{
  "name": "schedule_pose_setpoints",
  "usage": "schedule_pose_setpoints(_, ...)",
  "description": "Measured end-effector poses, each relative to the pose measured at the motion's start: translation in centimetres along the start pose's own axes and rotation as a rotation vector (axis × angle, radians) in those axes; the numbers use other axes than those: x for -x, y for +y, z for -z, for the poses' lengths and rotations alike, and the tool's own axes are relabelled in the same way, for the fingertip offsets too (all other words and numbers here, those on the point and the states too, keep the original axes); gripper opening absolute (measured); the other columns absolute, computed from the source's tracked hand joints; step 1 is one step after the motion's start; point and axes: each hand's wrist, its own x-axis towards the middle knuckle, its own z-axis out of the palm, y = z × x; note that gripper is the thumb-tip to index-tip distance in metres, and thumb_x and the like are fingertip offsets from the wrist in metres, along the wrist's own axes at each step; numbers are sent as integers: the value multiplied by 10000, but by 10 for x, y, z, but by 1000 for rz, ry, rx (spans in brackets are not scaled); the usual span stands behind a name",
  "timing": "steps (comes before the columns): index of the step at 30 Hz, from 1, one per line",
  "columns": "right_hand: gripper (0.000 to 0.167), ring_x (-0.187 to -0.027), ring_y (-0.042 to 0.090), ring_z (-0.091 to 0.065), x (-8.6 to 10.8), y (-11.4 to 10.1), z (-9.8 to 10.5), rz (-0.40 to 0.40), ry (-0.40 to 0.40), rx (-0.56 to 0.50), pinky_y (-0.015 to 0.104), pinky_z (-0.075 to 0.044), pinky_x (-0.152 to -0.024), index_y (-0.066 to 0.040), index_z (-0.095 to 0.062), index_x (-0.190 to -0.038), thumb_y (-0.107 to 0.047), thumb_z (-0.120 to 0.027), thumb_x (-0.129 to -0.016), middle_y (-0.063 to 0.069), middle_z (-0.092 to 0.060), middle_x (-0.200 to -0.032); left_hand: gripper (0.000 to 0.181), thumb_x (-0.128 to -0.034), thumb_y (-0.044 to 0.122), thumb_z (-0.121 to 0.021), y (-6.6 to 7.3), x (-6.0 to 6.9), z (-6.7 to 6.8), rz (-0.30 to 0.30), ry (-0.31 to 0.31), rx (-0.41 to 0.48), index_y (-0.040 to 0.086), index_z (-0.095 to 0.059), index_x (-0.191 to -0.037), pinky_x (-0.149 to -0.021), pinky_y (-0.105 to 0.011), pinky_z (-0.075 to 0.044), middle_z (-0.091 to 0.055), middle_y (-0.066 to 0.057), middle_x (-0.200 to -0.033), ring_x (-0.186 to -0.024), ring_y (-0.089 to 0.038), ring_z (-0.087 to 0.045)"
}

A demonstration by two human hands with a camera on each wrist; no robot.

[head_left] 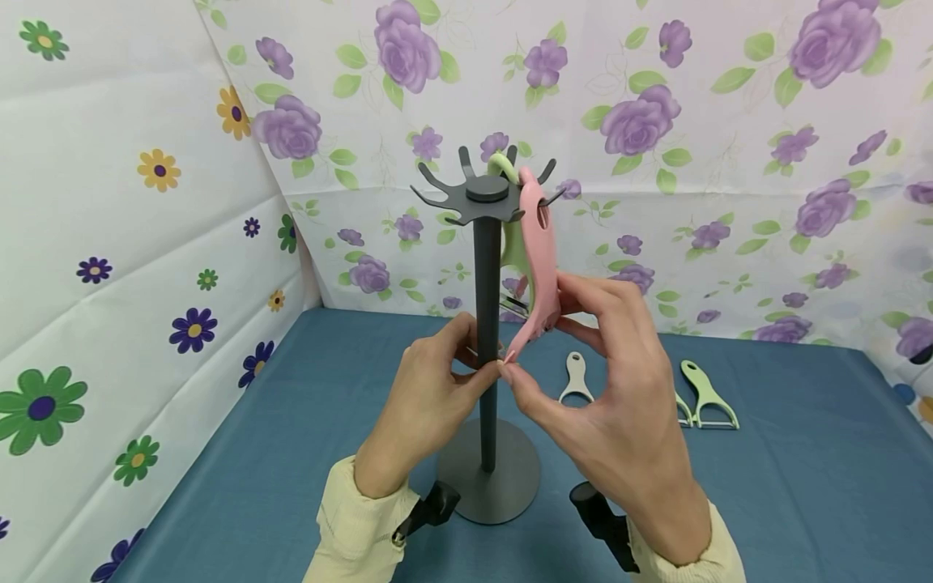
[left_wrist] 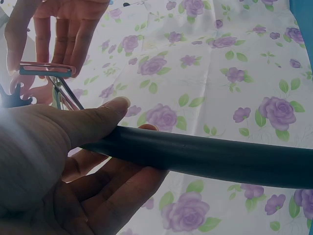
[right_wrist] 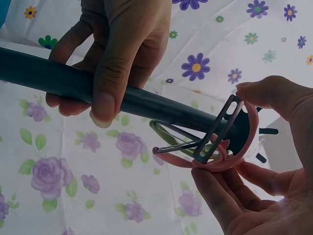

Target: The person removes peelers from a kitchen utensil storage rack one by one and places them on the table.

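A dark grey rack [head_left: 487, 283] stands upright, with curved hooks around its top and a round base. My left hand [head_left: 426, 397] holds its pole, thumb on one side and fingers on the other, as the left wrist view [left_wrist: 102, 147] shows. By thumb and fingers my right hand [head_left: 619, 380] grips the lower, bladed end of a pink peeler [head_left: 541, 259]. This peeler's handle end is up at a right-hand hook; whether the hook passes through its hole, I cannot tell. Behind it hangs a light green peeler [head_left: 513, 247], mostly hidden. Several crossing blades [right_wrist: 220, 129] show in the right wrist view.
A white peeler [head_left: 576, 376] lies on the blue tablecloth [head_left: 802, 453] behind my right hand. Two green peelers [head_left: 705, 393] lie farther right, one partly hidden by the hand. Flowered cloth [head_left: 452, 97] hangs at the back and on the left.
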Motion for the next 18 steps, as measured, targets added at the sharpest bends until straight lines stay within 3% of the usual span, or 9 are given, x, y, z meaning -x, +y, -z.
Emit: schedule_pose_setpoints(18,737,-1139,145,-590,-1,-7,6,20,21,-13,196,-538,-987,-41,-557,-1417,-126,-895,-768,141,-568,-1243,191,-917,116,-774,1,0,0,-16,2,-2,115,-647,-1059,-662,-190,-593,-727,-29,-908,-831,-116,-710)
